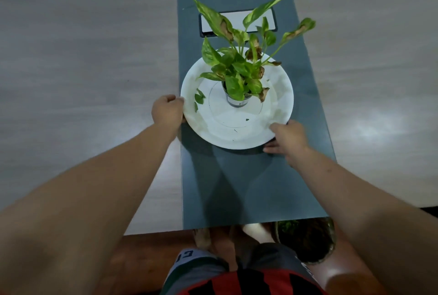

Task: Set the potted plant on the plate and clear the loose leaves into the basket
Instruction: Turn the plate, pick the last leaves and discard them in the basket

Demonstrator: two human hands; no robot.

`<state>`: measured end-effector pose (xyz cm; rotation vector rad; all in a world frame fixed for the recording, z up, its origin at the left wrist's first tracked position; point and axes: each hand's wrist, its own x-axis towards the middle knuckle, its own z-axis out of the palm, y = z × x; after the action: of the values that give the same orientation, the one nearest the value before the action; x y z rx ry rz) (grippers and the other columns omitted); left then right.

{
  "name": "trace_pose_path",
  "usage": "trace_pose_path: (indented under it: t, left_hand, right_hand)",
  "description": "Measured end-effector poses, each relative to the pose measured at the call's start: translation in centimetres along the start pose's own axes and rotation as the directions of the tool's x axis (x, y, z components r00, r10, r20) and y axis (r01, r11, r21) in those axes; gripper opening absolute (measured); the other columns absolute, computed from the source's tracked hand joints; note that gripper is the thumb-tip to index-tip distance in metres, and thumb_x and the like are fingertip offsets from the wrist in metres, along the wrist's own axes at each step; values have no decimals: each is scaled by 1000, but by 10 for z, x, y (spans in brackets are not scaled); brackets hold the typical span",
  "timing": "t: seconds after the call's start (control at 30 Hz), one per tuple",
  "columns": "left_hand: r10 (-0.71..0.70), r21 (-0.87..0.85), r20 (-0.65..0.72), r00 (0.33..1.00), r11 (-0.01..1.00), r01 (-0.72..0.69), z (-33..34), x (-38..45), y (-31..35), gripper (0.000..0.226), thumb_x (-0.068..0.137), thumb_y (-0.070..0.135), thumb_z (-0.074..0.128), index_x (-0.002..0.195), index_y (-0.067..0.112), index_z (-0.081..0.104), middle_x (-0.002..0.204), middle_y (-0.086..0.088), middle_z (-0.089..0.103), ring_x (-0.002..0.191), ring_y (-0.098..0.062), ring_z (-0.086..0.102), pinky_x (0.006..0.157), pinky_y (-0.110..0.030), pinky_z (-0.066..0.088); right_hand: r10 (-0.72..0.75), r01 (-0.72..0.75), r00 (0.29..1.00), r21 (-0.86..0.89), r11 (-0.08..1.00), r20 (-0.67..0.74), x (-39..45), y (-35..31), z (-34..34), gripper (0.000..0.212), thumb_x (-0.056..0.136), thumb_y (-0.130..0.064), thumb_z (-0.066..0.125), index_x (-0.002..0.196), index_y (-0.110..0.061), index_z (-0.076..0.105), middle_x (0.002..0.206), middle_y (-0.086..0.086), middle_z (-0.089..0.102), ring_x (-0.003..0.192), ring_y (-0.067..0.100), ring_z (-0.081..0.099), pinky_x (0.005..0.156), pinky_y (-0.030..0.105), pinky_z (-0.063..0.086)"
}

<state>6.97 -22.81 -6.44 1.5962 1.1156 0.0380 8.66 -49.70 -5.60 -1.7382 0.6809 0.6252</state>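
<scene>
Your one green potted plant (pixel 238 76) stands on the single round white plate (pixel 279 86) on the dark counter (pixel 248 188). Your left hand (pixel 168 110) and right hand (pixel 288 139) each grip its rim. Three larger loose leaf pieces (pixel 199 99) lie on the plate; one woven basket (pixel 308 242) sits below the counter.

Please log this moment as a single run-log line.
potted plant: on plate | left hand, right hand: gripping plate rim | loose leaves: on plate | basket: floor, near right

Dim, soft indoor light; glare patch on the floor (pixel 376 126) at right; wide-angle stretch at edges.
</scene>
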Motion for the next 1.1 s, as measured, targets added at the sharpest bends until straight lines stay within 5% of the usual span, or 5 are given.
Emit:
trace_pose_path:
  t: [0.37, 0.57, 0.7, 0.9, 1.1]
  left_hand:
    - [-34, -52, 205, 978, 998, 46, -8, -26, -27, 29, 88, 3, 65, 116, 4, 55, 110, -17, 67, 72, -22, 70, 57, -25, 60]
    - [-165, -81, 383, 909, 974, 211, -9, -59, -50, 27, 84, 11, 74, 102, 3, 55, 98, -20, 71, 76, -28, 73, 71, -38, 64]
    - [-196, -9, 301, 933, 978, 209, -15, -39, -41, 32, 90, 38, 65, 97, 7, 61, 87, -15, 71, 76, -30, 72, 67, -40, 63]
    - [-63, 35, 203, 977, 998, 57, -20, -1, -15, 11, 93, 11, 61, 98, 3, 64, 93, -15, 71, 75, -27, 71, 70, -37, 62]
    - [-233, 128, 447, 864, 972, 196, -26, -40, -27, 25, 91, 15, 66, 106, -5, 60, 82, -17, 67, 69, -26, 69, 66, -35, 62]
  right_hand:
    - [-157, 152, 984, -65, 986, -89, 25, -24, -11, 9, 92, -7, 53, 89, -7, 62, 70, 12, 61, 53, 23, 58, 38, 22, 53]
    - [-186, 190, 975, 17, 982, -121, 43, -39, -19, 18, 78, -7, 57, 91, -13, 67, 96, 12, 72, 83, 30, 69, 77, 44, 61]
    - [-114, 117, 991, 41, 992, -74, 17, -18, -5, 11, 84, -14, 57, 90, -8, 64, 89, 13, 68, 74, 30, 68, 61, 37, 60]
    - [-46, 49, 997, 52, 997, -65, -10, 20, 20, 14, 94, -11, 46, 100, -9, 58, 75, 17, 67, 52, 27, 66, 49, 32, 59]
    - [-130, 139, 972, 29, 990, -197, 7, -14, 5, 15, 93, -10, 48, 100, -12, 61, 65, 5, 55, 48, 16, 48, 35, 19, 47]
